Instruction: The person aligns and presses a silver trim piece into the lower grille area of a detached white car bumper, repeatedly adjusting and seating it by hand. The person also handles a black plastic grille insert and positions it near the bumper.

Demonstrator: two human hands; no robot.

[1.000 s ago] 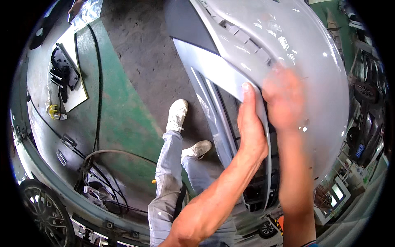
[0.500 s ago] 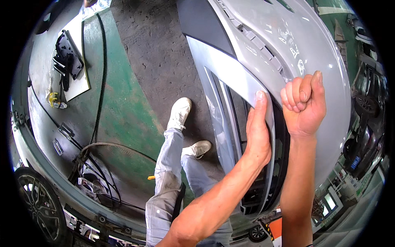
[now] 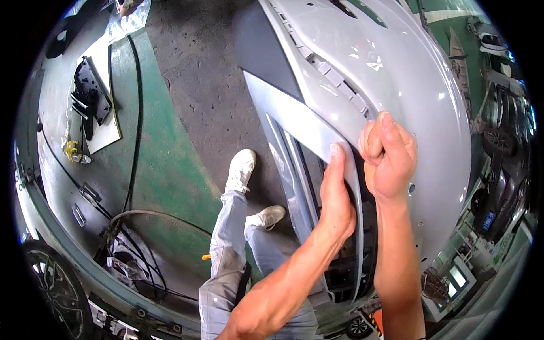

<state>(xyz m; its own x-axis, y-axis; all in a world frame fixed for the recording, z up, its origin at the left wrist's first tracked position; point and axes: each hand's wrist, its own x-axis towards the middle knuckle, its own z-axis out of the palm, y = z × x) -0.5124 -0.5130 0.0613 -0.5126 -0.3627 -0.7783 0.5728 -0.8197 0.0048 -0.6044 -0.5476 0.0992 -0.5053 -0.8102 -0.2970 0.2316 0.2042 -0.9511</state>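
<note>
A grey-white car front bumper (image 3: 294, 105) stands in front of me, angled beside the glossy light-grey hood (image 3: 413, 96). My left hand (image 3: 339, 204) is closed on the bumper's upper edge by the grille opening. Its thumb lies along the painted face, and the other fingers are mostly hidden. Just to the right, my right hand (image 3: 390, 158) is a tight fist with the thumb on top and nothing visible in it. It is over the seam between bumper and hood; whether it touches cannot be made out. A row of grey clips (image 3: 334, 76) runs along that seam.
My shoes (image 3: 242, 170) stand on the floor left of the bumper. A black hose (image 3: 136, 113) and cables cross the green floor. Black trim parts (image 3: 90, 93) rest on a white board (image 3: 110, 136). A wheel (image 3: 54, 289) is at lower left; a dark car (image 3: 496, 192) is far right.
The car has shifted left and down in the picture. My right fist has turned and come slightly closer to the bumper edge. My left hand keeps its place on the bumper.
</note>
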